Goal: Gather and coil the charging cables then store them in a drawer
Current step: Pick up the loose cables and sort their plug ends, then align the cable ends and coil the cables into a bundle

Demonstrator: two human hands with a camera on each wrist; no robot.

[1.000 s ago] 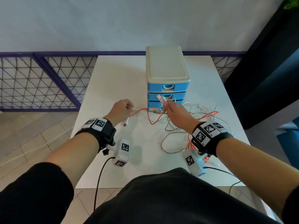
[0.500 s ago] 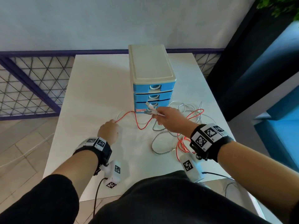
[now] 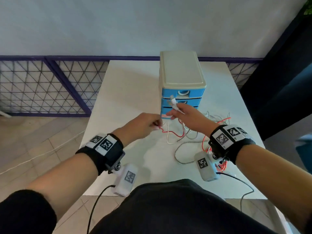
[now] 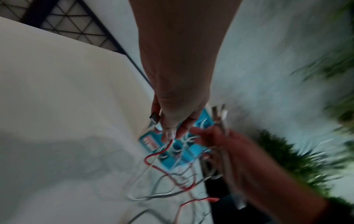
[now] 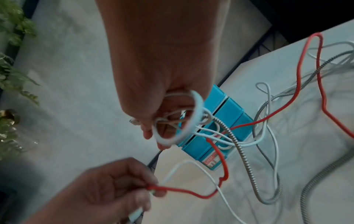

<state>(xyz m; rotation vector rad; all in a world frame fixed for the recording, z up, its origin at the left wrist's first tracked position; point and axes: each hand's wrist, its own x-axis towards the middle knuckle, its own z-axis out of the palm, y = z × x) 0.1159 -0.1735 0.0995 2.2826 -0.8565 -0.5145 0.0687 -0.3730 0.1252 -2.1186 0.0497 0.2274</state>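
A tangle of charging cables lies on the white table [image 3: 128, 92] in front of a small blue three-drawer unit [image 3: 181, 81]; all of its drawers look closed. My left hand [image 3: 156, 124] pinches the ends of a red cable [image 3: 170, 132] and a white cable [image 3: 167, 138]; the right wrist view shows that pinch [image 5: 153, 188] close up. My right hand [image 3: 175, 113] grips a bundle of cable ends, with white plugs [image 3: 173, 103] sticking up before the drawers. White cable loops [image 5: 189, 118] hang from its fingers [image 5: 151, 133]. A braided grey cable [image 3: 183, 162] trails toward me.
More red and grey cable [image 3: 219, 120] is piled to the right of the drawer unit. A purple-framed mesh railing [image 3: 50, 86] runs behind and left of the table. A dark panel [image 3: 278, 73] stands at the right. Wrist-camera leads hang off the near table edge.
My left hand has lifted off the table and moved toward the right hand, bringing the red and white cable ends. My right hand has risen slightly in front of the drawers.
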